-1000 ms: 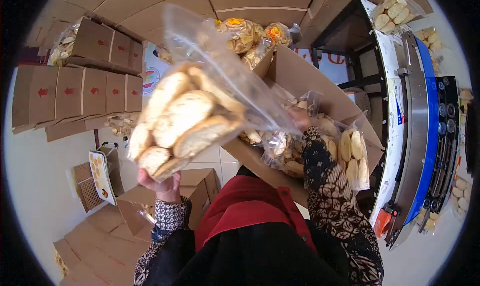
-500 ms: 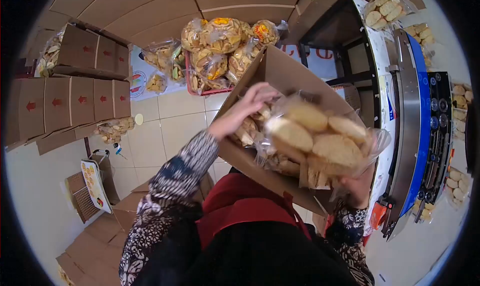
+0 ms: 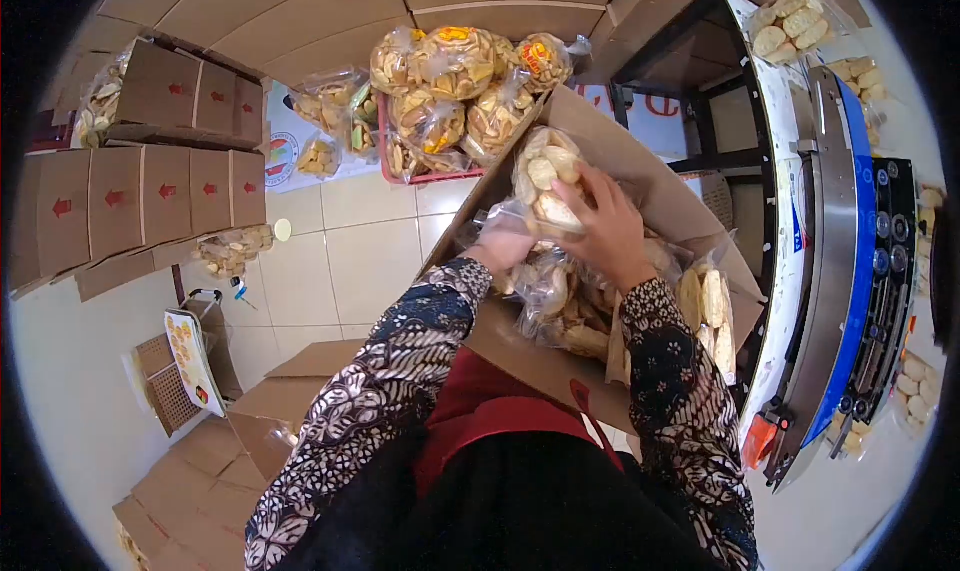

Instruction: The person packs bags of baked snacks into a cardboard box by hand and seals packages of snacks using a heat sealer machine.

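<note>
Head view. Reference landmark: the open cardboard carton (image 3: 600,161) directly in front of the person's red apron.

Right hand (image 3: 605,226): inside the carton, fingers spread and curled over a clear bag of crackers (image 3: 548,176), pressing it toward the carton's far wall. The bag stands on end, its top level with the carton rim.

Left hand (image 3: 503,249): at the carton's near-left edge, beside the same bag. Its fingers are buried among plastic wrapping; whether they are clenched or spread cannot be told. The patterned sleeve covers the wrist.

Inside the carton: further packed cracker bags (image 3: 560,306) lie below both hands and fill the lower part. One bag of flat oval crackers (image 3: 708,311) stands upright against the carton's right wall.

Beyond the carton's far-left corner: a red crate (image 3: 420,176) holds round bags of snacks (image 3: 450,71), stacked high.

Left of the carton: flat folded boxes with red arrows (image 3: 150,196) stand in rows against the wall. A small loose bag (image 3: 232,251) lies on the tiled floor below them.

Right of the carton: a sealing machine with a blue and steel body (image 3: 840,271) runs alongside. A sealed bag (image 3: 790,21) rests at its far end.

Below-left of the carton: more brown cartons (image 3: 290,401) sit on the floor.
</note>
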Available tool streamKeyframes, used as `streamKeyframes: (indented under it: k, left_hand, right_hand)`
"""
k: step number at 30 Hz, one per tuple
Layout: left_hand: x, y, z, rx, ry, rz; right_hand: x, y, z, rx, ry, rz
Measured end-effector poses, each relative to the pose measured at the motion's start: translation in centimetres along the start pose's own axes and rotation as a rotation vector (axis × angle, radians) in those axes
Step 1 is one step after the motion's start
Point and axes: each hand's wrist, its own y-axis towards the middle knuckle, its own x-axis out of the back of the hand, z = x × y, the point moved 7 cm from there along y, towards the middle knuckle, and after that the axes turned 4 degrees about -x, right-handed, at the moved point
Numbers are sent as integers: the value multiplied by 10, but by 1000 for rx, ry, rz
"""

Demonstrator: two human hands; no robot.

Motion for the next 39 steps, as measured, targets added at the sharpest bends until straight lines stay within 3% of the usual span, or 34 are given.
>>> streamKeyframes:
  k: [1, 2, 5, 8, 9, 10, 12, 13, 16, 18, 20, 22, 24, 26, 30, 34, 36, 38, 39]
  left_hand:
    - [18, 0, -10, -87, -37, 127]
    - [16, 1, -9, -83, -40, 126]
    - [29, 1, -17, -224, -28, -38]
    - [13, 3, -16, -99, 59, 330]
    - [11, 3, -14, -122, 99, 43]
    - [10, 5, -14, -125, 101, 44]
    - [26, 6, -29, -337, 100, -216]
    - [26, 8, -29, -348, 104, -214]
    - [22, 10, -27, -273, 114, -115]
    - [30, 10, -30, -322, 179, -178]
    - [30, 17, -24, -241, 105, -174]
    - [33, 18, -23, -273, 65, -263]
    - [28, 16, -24, -252, 137, -139]
    - [28, 16, -29, -310, 169, -183]
    - [23, 21, -28, -238, 109, -17]
    - [49, 27, -40, -303, 71, -168]
    - [52, 28, -33, -250, 6, -211]
    - [70, 30, -39, -229, -17, -303]
    - [74, 30, -41, -224, -20, -349]
  right_hand:
    - [1, 6, 2, 28, -154, -28]
    - [1, 12, 5, 59, -307, -57]
    - [-23, 30, 5, 10, -191, -37]
    - [-57, 40, 12, 125, -458, -60]
    - [-66, 44, 6, 106, -414, -16]
    - [-71, 49, -3, 103, -414, -19]
    - [-89, 54, -26, 43, -386, 129]
    - [-85, 54, -21, -14, -403, 275]
    - [-95, 53, -27, 22, -430, 336]
    - [-108, 59, -47, -47, -318, 362]
    - [-107, 60, -51, -76, -328, 290]
    - [-120, 63, -58, -58, -414, 374]
    - [-124, 64, -68, -19, -304, 437]
    - [-129, 61, -78, -9, -279, 407]
    - [-150, 67, -77, -13, -348, 344]
    - [-165, 70, -79, -15, -336, 352]
    - [-139, 66, -66, 64, -476, 204]
    - [-64, 37, -59, -71, -258, -135]
    - [-32, 16, -66, -194, -20, -170]
